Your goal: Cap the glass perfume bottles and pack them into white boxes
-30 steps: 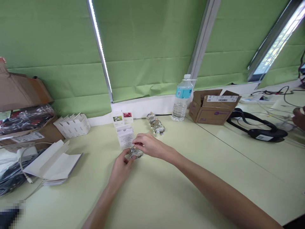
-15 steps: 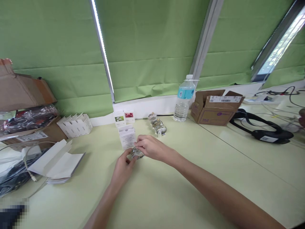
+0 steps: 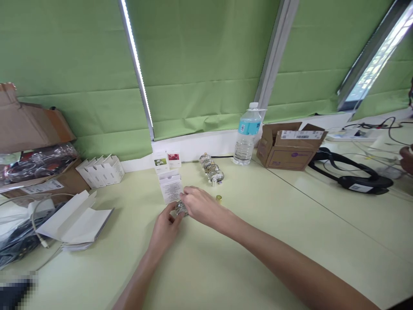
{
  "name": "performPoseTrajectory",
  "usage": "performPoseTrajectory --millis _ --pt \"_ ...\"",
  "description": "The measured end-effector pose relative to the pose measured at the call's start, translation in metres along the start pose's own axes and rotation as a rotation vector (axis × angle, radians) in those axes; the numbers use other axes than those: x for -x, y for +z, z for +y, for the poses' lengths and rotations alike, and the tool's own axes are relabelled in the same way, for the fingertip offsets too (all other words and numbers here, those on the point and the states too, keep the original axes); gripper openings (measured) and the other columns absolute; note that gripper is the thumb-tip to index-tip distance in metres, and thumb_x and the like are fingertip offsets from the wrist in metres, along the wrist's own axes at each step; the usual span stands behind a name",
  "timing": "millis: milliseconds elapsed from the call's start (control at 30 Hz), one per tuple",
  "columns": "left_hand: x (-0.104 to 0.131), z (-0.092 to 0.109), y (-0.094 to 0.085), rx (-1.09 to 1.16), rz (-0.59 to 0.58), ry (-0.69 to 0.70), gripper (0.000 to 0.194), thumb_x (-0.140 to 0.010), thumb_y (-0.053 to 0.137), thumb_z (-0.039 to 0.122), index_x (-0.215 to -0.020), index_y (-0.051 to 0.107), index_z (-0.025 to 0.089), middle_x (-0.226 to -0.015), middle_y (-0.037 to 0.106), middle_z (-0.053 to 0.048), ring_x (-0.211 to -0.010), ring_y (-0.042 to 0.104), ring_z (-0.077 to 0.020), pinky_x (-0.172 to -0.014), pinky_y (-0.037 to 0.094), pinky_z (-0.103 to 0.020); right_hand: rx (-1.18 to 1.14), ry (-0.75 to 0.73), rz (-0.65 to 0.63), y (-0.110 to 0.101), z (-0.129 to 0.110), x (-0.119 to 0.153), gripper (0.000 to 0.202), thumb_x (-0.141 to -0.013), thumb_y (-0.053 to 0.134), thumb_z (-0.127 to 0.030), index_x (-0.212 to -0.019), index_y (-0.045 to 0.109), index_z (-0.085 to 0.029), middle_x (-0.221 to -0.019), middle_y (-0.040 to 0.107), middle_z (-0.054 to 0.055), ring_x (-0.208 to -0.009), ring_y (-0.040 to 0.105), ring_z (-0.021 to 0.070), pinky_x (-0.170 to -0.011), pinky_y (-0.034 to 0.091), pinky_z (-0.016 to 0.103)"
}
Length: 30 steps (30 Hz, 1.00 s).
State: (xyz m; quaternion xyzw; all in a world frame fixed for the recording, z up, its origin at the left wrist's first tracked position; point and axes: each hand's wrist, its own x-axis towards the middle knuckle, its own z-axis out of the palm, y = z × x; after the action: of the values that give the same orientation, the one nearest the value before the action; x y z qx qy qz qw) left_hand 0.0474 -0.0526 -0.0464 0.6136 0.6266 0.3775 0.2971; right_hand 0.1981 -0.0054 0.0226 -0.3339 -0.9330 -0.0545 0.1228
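A small, shiny glass bottle lies low on the table, partly covered by my fingers. My left hand grips it from the left, thumb and fingers around its side. Over its top, my right hand is closed in a pinch; whatever is between those fingertips is hidden. Just beyond the right wrist sits a small gold cap. A white printed box stands directly behind the bottle. Farther back, several similar glass bottles form a row, with a small silver cap in front.
Two picture cards stand behind the white box. A water bottle, an open cardboard box and a black headset are to the right. White cartons, folded papers and cables lie left.
My right hand has shifted slightly down and left over the bottle, covering more of it. The gold cap, hidden before, now shows beyond my wrist. The left hand keeps its grip.
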Motion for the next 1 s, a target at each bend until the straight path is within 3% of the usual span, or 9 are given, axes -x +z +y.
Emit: performPoseTrajectory --millis 233,567,733,867,1000 --pt "0.0 0.003 -0.002 -0.003 -0.012 -0.011 0.045 -0.078 0.048 0.047 -0.114 0.055 0.021 -0.056 0.05 0.003 -0.048 0.043 -0.0126 -0.052 0.034 -0.022 0.029 0.032 -0.025 -0.001 -0.007 -0.001 0.01 -0.08 0.053 -0.012 -0.082 0.063 -0.011 -0.082 0.059 0.01 -0.072 0.055 0.018 -0.063 0.037 0.027" --pt "0.002 0.004 -0.002 0.0 -0.004 -0.007 0.043 -0.08 0.046 0.047 -0.114 0.055 0.021 -0.053 0.045 0.005 -0.047 0.04 -0.0122 -0.05 0.031 -0.022 -0.027 0.047 -0.021 -0.005 -0.005 0.0 0.017 -0.086 0.048 -0.018 -0.081 0.064 -0.013 -0.08 0.06 0.008 -0.069 0.055 0.0157 -0.058 0.031 0.026" --pt "0.0 -0.001 0.0 -0.014 -0.005 0.008 0.044 -0.08 0.046 0.047 -0.116 0.054 0.022 -0.058 0.051 0.003 -0.049 0.044 -0.0128 -0.052 0.033 -0.022 -0.16 0.12 -0.014 -0.021 -0.001 0.002 0.024 -0.091 0.042 -0.026 -0.087 0.062 -0.015 -0.082 0.061 0.007 -0.069 0.055 0.0145 -0.058 0.029 0.024" --pt "-0.002 -0.005 0.0 -0.014 -0.008 0.003 0.048 -0.079 0.046 0.049 -0.12 0.052 0.023 -0.059 0.053 0.003 -0.052 0.047 -0.0137 -0.054 0.036 -0.023 -0.159 0.195 0.006 -0.041 0.017 0.005 0.028 -0.093 0.036 -0.025 -0.085 0.062 -0.016 -0.081 0.063 0.007 -0.07 0.055 0.0147 -0.059 0.029 0.024" --pt "-0.002 -0.006 0.0 -0.026 -0.015 -0.003 0.05 -0.079 0.048 0.05 -0.12 0.052 0.023 -0.059 0.053 0.003 -0.052 0.047 -0.0136 -0.054 0.036 -0.023 -0.123 0.304 -0.206 -0.046 0.05 0.013 0.019 -0.087 0.048 -0.024 -0.086 0.065 -0.015 -0.084 0.064 0.009 -0.077 0.057 0.018 -0.061 0.032 0.025"
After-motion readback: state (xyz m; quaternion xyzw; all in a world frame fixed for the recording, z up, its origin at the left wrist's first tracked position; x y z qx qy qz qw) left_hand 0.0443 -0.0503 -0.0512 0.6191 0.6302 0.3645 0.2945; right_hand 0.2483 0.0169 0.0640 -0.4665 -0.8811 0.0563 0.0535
